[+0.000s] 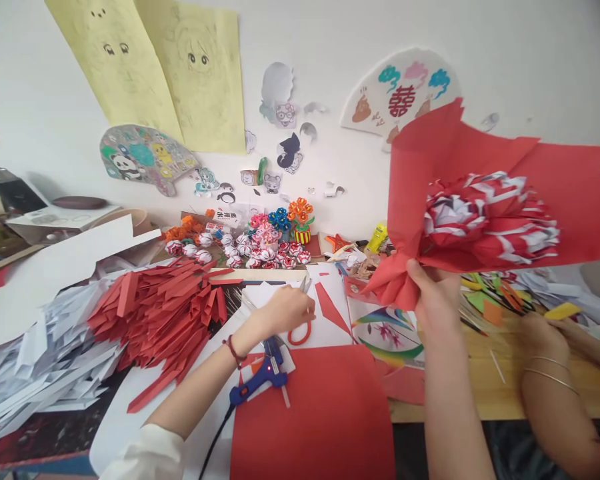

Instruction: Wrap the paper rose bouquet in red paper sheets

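My right hand (pixel 433 290) is wrapped round the gathered base of a red paper bouquet (pixel 410 200), holding it up at the right. Inside the wrapping are red and white folded paper flowers (pixel 500 217). My left hand (pixel 293 308) is over the scissors with orange handles (pixel 300 333), its fingers curled at them; their blades point away toward the wall. Just below my left wrist lies a blue glue gun (pixel 263 379) with a small red light. A large red sheet (pixel 313 413) lies flat in front of me.
Piles of red strips (pixel 165 313) and white strips (pixel 45 367) cover the left side. Small paper flowers (pixel 265 250) stand along the wall. Another person's arms (pixel 550 360) rest at the right table edge. The glue gun's cord (pixel 217 433) runs toward me.
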A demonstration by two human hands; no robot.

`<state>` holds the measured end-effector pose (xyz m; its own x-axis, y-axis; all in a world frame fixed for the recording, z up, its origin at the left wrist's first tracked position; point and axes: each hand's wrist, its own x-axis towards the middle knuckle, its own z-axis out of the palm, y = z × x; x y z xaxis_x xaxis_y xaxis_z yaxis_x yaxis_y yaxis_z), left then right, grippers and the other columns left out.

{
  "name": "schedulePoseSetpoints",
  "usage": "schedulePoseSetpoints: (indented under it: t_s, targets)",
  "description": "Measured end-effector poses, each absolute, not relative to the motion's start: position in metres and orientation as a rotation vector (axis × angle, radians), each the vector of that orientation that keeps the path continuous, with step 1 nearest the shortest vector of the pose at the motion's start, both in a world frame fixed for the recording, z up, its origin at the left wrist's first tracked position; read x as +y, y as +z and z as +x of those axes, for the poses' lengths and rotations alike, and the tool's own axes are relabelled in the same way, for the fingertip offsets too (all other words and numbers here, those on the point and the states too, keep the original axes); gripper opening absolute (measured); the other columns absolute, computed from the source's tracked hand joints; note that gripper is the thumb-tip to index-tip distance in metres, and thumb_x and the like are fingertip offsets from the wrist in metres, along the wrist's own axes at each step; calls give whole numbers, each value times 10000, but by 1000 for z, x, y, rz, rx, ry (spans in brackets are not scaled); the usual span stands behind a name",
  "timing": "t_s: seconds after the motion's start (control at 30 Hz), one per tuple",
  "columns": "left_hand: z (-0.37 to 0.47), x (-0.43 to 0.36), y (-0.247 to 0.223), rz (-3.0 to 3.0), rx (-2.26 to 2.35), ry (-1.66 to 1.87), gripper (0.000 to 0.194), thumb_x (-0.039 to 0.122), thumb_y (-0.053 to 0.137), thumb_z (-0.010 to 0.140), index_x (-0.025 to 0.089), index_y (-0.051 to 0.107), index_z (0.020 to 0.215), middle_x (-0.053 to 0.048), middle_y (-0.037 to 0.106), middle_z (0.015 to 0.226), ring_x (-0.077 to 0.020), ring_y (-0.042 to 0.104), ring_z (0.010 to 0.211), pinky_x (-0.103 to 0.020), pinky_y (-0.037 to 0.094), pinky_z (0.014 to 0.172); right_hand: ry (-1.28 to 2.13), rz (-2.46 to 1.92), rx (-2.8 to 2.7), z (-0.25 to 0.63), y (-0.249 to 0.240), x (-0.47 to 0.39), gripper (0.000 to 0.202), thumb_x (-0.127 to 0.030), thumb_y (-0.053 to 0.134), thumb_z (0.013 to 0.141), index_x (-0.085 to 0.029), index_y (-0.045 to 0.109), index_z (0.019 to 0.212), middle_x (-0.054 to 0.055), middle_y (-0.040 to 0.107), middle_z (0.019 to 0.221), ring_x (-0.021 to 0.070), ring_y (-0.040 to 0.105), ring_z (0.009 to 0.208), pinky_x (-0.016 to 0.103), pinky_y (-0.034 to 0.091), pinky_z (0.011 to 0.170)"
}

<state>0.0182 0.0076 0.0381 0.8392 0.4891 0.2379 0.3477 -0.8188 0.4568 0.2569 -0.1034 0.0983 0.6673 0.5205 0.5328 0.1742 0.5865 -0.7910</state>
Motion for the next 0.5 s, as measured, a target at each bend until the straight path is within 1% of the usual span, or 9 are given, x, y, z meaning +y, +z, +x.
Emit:
schedulePoseSetpoints:
  t_s: [0.03, 0.1, 0.17, 0.27, 0.3, 0.4, 0.5]
  targets:
    - [23, -8, 39, 2695, 584, 428, 120, 229, 707, 740, 168, 654, 650, -50, 681, 654, -195, 627, 666, -310, 390, 690, 248, -965, -828, 257, 96, -105, 382, -306, 859, 609, -196, 683, 930, 53, 712, 983, 237, 658, 1010, 442, 464, 1000]
    - [28, -41, 39, 3076, 413, 224, 101, 195, 657, 798, 152, 645, 707, -74, 675, 693, -211, 625, 700, -355, 399, 742, 297, -1001, -801, 256, 88, -105, 394, -315, 861, 607, -187, 690, 939, 60, 717, 984, 240, 662, 991, 422, 480, 972]
    - [29, -77, 40, 3276, 273, 164, 35, 125, 646, 772, 144, 636, 745, -67, 652, 692, -220, 606, 739, -375, 394, 767, 373, -1020, -790, 253, 78, -105, 430, -306, 863, 608, -197, 689, 986, 56, 716, 1011, 233, 656, 1003, 398, 484, 963]
    - [22, -128, 38, 3406, 159, 202, 21, 123, 647, 751, 132, 629, 750, -62, 630, 703, -209, 563, 744, -384, 375, 799, 541, -1032, -809, 242, 63, -101, 405, -327, 843, 648, -204, 688, 1001, 57, 712, 1039, 223, 645, 1014, 363, 487, 945]
    - [20, -141, 36, 3406, 104, 184, 19, 134, 648, 751, 131, 629, 752, -52, 619, 688, -199, 548, 726, -365, 368, 769, 595, -1041, -821, 237, 59, -100, 385, -333, 837, 658, -209, 689, 991, 55, 711, 1043, 217, 646, 999, 348, 492, 927]
    - [12, -164, 28, 3363, 125, 237, 12, 146, 618, 793, 139, 617, 784, -33, 599, 676, -189, 526, 708, -354, 346, 736, 725, -1063, -883, 219, 49, -96, 310, -368, 810, 694, -212, 690, 934, 46, 711, 1018, 205, 645, 944, 309, 501, 861]
    - [1, -169, 20, 3261, 283, 338, 96, 161, 574, 848, 165, 564, 753, -16, 577, 656, -177, 491, 644, -354, 305, 674, 834, -1051, -925, 202, 41, -94, 310, -402, 793, 709, -199, 686, 917, 52, 710, 984, 205, 643, 901, 296, 505, 814]
